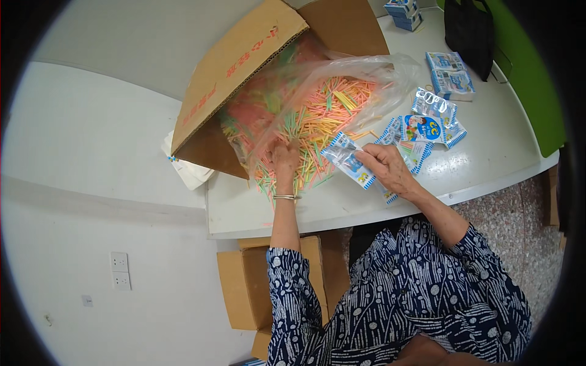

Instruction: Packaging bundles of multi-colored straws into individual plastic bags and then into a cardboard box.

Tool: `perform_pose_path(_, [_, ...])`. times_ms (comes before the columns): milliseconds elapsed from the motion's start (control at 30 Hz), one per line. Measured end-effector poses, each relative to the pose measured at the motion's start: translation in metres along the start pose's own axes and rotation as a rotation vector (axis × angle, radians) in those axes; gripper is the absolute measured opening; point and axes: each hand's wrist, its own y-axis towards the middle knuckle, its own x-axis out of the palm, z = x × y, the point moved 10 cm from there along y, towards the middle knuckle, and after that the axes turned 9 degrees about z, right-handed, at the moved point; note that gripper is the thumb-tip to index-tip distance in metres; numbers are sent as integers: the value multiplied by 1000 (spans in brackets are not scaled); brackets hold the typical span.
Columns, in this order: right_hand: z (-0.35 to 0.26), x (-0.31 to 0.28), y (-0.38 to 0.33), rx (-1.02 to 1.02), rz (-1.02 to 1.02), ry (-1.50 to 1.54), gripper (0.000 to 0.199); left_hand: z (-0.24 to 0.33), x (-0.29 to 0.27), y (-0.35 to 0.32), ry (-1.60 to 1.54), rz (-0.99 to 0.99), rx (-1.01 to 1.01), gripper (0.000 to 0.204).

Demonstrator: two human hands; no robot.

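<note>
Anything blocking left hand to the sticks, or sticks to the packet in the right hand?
Nothing visible blocks either. The left hand is in among the coloured sticks; the clear bag lies close beside it. Between there and the packet in the right hand lie only loose sticks.

Sticks [323,122] left of packets [422,129]

The left hand [284,157], a bracelet [285,197] at its wrist, reaches into a heap of pink, yellow and green sticks [332,119], its fingertips hard to make out. The sticks spill from a clear plastic bag [400,73] in a tilted cardboard box [238,67] onto the white tabletop [244,218]. The right hand [387,169] pinches a blue-and-white packet [347,160] beside the heap. More packets [422,128] lie overlapping just right, near a black bag [469,36].
</note>
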Motion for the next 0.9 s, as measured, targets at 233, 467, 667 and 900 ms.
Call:
perform_pose_path(233, [7, 6, 4, 42, -3, 49, 35, 0, 0, -9, 282, 64, -80, 40])
perform_pose_path(467, [24, 5, 14, 166, 130, 232, 34, 40, -26, -7, 342, 293, 97, 35])
perform_pose_path(667, [57, 50, 10, 452, 152, 726, 27, 47, -25, 4, -155, 98, -32, 34])
perform_pose_path(900, [72, 101, 16, 696, 294, 1007, 23, 61, -3, -14, -1170, -74, -418, 21])
